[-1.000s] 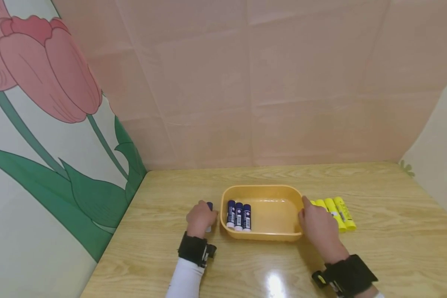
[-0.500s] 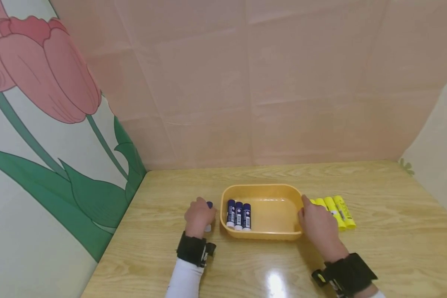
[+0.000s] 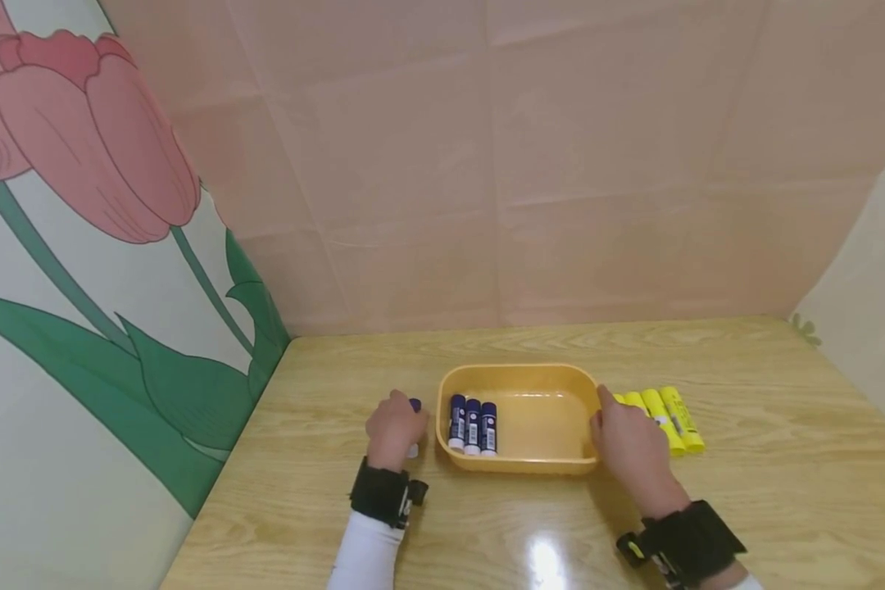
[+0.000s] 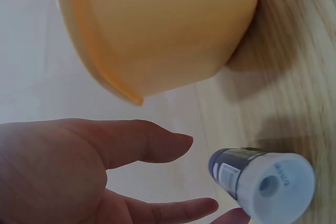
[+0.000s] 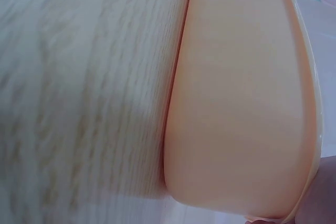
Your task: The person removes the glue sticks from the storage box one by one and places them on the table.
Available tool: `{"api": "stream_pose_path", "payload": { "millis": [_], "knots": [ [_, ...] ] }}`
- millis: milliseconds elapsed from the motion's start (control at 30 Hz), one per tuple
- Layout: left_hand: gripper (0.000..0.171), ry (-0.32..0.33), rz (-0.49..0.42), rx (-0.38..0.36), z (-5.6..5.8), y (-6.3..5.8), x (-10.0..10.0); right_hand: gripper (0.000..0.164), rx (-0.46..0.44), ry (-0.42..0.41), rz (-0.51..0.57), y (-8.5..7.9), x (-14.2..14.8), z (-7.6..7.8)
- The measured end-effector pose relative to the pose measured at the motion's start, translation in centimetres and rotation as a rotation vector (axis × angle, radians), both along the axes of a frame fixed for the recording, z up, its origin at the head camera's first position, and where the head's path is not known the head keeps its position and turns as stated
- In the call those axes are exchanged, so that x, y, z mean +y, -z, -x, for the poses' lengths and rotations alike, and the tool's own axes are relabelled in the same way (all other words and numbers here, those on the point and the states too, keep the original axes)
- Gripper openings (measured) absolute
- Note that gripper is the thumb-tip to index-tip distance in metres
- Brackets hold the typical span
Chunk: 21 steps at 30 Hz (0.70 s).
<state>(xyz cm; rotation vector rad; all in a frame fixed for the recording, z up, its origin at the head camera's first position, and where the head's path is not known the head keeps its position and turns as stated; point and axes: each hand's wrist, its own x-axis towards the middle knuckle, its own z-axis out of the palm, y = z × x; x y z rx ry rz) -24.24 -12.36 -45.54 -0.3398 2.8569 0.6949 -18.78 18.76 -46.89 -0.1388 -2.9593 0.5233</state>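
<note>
My left hand (image 3: 396, 428) hovers over a glue stick (image 4: 262, 184) with a dark blue cap and white base, lying on the table left of a yellow-orange plastic basket (image 3: 531, 466). In the left wrist view the thumb (image 4: 163, 142) is apart from the glue stick. One fingertip comes close to its side; contact is unclear. Three similar blue glue sticks (image 3: 473, 428) lie side by side in the basket's left part. At the basket's right end my right hand (image 3: 634, 447) grips the rim, partly seen at the lower edge of the right wrist view.
Several yellow tubes (image 3: 672, 419) lie in a row on the wooden table (image 3: 324, 393), just right of the basket and partly behind my right hand. A pinkish covering (image 3: 516, 180) rises behind the table. A tulip-patterned panel (image 3: 103, 147) stands on the left.
My left hand has shifted very slightly away from me and to the left beside the glue stick. My right hand and the basket have stayed put.
</note>
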Motion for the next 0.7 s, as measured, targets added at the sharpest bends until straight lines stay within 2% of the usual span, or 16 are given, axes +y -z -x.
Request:
{"api": "stream_pose_path", "payload": {
  "millis": [267,467,700],
  "knots": [
    [0.046,-0.010,0.007,-0.023,0.42,0.55,0.00,0.048,0.018,-0.002,-0.002,-0.01,-0.07,0.03],
    [0.044,-0.014,0.002,-0.006,0.53,0.39,0.04,0.048,0.058,-0.019,0.018,-0.05,-0.30,0.18],
    [0.050,-0.038,-0.009,-0.006,0.45,0.27,0.05,0.049,0.016,-0.014,0.026,-0.12,-0.43,0.02]
  ]
}}
